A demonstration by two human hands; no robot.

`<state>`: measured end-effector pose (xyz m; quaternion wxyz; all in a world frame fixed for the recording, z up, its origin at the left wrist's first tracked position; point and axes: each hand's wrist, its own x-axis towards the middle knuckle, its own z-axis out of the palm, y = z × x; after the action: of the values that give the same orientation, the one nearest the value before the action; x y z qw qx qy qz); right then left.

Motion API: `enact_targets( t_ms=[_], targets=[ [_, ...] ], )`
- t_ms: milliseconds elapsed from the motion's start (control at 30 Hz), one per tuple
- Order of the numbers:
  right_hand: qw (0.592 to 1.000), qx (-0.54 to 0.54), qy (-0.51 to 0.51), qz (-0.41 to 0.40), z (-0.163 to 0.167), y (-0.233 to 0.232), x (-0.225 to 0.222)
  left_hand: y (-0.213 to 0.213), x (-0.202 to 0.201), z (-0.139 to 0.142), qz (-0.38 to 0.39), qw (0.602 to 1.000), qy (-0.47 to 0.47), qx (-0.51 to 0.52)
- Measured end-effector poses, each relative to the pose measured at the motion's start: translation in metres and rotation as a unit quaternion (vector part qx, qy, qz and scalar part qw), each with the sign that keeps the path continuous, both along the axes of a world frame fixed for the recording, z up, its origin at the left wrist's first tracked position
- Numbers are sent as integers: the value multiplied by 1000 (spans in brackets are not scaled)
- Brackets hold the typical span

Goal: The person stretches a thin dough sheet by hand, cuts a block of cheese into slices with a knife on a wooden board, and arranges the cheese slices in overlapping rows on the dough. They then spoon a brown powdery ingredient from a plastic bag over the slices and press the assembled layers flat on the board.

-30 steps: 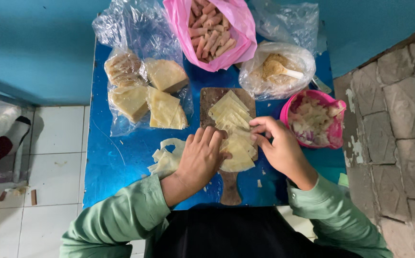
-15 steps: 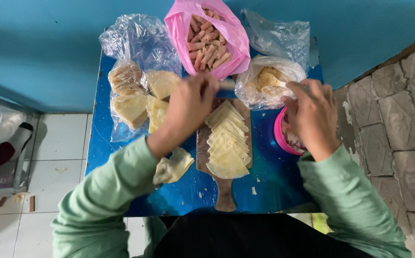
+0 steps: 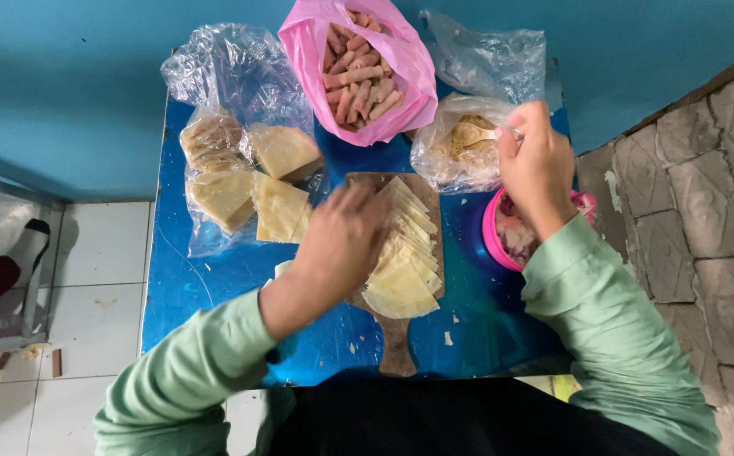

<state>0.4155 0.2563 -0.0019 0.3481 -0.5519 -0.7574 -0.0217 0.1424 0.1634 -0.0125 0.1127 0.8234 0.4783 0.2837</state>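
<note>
Left hand (image 3: 341,245) lay loose, fingers apart, on a fanned row of thin pale wrappers (image 3: 405,253) covering a wooden paddle board (image 3: 396,338) at table (image 3: 215,279) centre. Right hand (image 3: 537,165) – at 2 o'clock – pinched a spoon (image 3: 487,133) in a clear bag of crumbly filling (image 3: 460,143). Pink bag of sausages (image 3: 362,76) at 12; pink bowl (image 3: 502,241) at 3.

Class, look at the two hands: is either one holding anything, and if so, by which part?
The right hand grips a spoon by its handle end, bowl in the clear bag. The left hand is blurred over the wrappers; no hold can be told.
</note>
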Motion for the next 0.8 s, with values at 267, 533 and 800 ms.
enact_targets(
  t_ms=[267,533,800],
  targets=[
    [990,-82,105,44,-1,9,4,-50,-6,-21,-32,984,83,-153],
    [904,-236,357,5,4,-14,33,-55,-4,-33,-19,989,61,-137],
    [885,-322,336,13,-5,-114,20,-56,-4,-32,-16,983,27,-183]
  ],
)
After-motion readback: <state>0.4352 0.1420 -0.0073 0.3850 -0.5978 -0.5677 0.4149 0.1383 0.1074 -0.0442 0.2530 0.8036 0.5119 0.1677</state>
